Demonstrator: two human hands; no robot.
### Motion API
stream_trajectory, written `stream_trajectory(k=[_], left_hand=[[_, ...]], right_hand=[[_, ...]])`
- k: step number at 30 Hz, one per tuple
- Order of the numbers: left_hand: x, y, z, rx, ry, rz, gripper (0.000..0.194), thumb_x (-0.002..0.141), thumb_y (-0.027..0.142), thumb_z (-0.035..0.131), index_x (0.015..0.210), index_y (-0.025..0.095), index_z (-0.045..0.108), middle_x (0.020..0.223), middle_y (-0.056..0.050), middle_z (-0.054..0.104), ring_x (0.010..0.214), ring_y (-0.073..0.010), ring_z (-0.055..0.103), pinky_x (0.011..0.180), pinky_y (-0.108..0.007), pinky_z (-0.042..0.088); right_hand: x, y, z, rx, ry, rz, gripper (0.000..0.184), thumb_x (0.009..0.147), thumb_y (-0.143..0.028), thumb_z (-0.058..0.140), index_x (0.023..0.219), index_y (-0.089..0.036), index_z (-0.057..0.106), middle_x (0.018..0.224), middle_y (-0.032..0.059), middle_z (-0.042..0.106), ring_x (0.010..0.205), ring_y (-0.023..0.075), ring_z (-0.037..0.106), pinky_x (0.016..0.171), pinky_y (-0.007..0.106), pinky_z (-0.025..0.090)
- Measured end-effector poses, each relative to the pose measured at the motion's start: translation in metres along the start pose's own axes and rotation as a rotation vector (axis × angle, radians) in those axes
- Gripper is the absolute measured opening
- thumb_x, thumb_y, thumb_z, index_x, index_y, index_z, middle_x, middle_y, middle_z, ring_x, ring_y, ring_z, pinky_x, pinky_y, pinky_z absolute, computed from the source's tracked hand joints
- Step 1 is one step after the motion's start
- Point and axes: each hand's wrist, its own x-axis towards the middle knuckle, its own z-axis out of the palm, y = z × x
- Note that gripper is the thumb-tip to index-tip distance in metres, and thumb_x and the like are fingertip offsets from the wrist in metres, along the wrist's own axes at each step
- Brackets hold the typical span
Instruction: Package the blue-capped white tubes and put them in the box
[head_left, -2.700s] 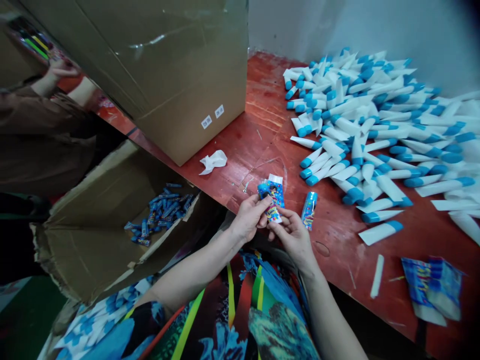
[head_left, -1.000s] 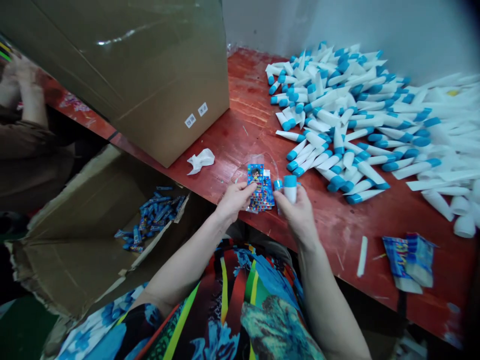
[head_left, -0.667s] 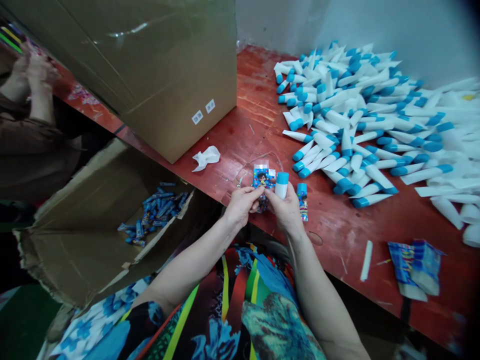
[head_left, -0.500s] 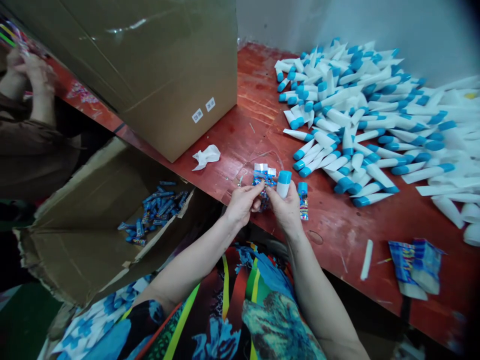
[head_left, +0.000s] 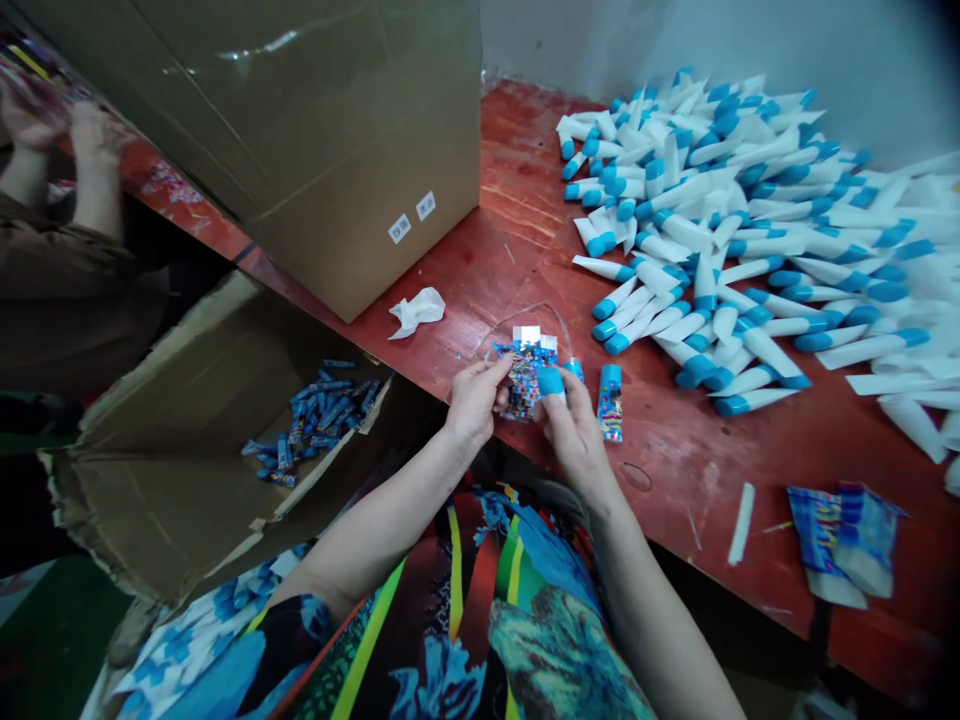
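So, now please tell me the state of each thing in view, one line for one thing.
Left hand: gripping the printed packet
Right hand: holding a blue-capped white tube at the packet
Wrapped tube: unheld on the red table
Open carton: flaps spread, wrapped tubes inside
Unwrapped tubes: loose in a heap

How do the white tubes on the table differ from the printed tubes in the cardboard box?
The white tubes are plain with blue caps; the printed tubes wear colourful wrappers. The white tubes form a big heap on the red table, the printed tubes a smaller cluster in the box. Both are slim.
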Motion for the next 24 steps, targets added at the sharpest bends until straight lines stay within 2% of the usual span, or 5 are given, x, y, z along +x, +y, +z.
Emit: stream_trajectory(k=[3, 9, 15, 20, 24], left_hand=[[-0.001, 0.001, 0.001, 0.013, -0.006, 0.024, 0.042, 0.081, 0.042, 0.082, 0.063, 0.018, 0.052, 0.042, 0.007, 0.044, 0.038, -0.005, 0.034, 0.044, -0.022, 0.021], [-0.009, 0.004, 0.004, 0.072, -0.009, 0.144, 0.043, 0.077, 0.047, 0.084, 0.064, 0.018, 0.056, 0.043, 0.007, 0.044, 0.04, -0.0051, 0.036, 0.045, -0.022, 0.023], [-0.011, 0.004, 0.003, 0.097, -0.049, 0.178, 0.045, 0.075, 0.053, 0.084, 0.065, 0.018, 0.058, 0.045, 0.007, 0.046, 0.04, -0.0051, 0.036, 0.044, -0.022, 0.022], [-0.007, 0.004, -0.002, 0.19, -0.183, 0.041, 0.049, 0.079, 0.057, 0.081, 0.063, 0.018, 0.055, 0.043, 0.006, 0.043, 0.039, -0.0055, 0.035, 0.043, -0.023, 0.021], [-0.009, 0.002, -0.003, 0.177, -0.28, -0.056, 0.051, 0.076, 0.06, 0.083, 0.065, 0.016, 0.059, 0.044, 0.006, 0.043, 0.039, -0.005, 0.034, 0.042, -0.024, 0.018]], right_hand=[[-0.01, -0.004, -0.004, -0.298, -0.019, -0.063, 0.055, 0.101, -0.052, 0.052, 0.149, -0.025, 0.055, 0.141, 0.0134, 0.067, 0.12, 0.0335, 0.069, 0.096, 0.048, 0.058], [-0.009, -0.01, 0.0, -0.568, -0.025, -0.056, 0.058, 0.101, -0.045, 0.053, 0.157, -0.028, 0.051, 0.145, 0.0126, 0.067, 0.117, 0.0368, 0.073, 0.093, 0.05, 0.061], [-0.006, -0.011, 0.001, -0.596, -0.037, -0.092, 0.057, 0.102, -0.043, 0.051, 0.157, -0.027, 0.051, 0.144, 0.0119, 0.068, 0.117, 0.0356, 0.073, 0.098, 0.052, 0.06], [-0.007, -0.014, 0.0, -0.537, -0.054, -0.087, 0.056, 0.102, -0.04, 0.05, 0.156, -0.023, 0.051, 0.144, 0.0133, 0.068, 0.119, 0.0341, 0.072, 0.096, 0.048, 0.06], [-0.006, -0.017, 0.001, -0.456, -0.026, -0.076, 0.052, 0.1, -0.041, 0.052, 0.149, -0.024, 0.055, 0.133, 0.0135, 0.073, 0.107, 0.032, 0.076, 0.087, 0.044, 0.061]])
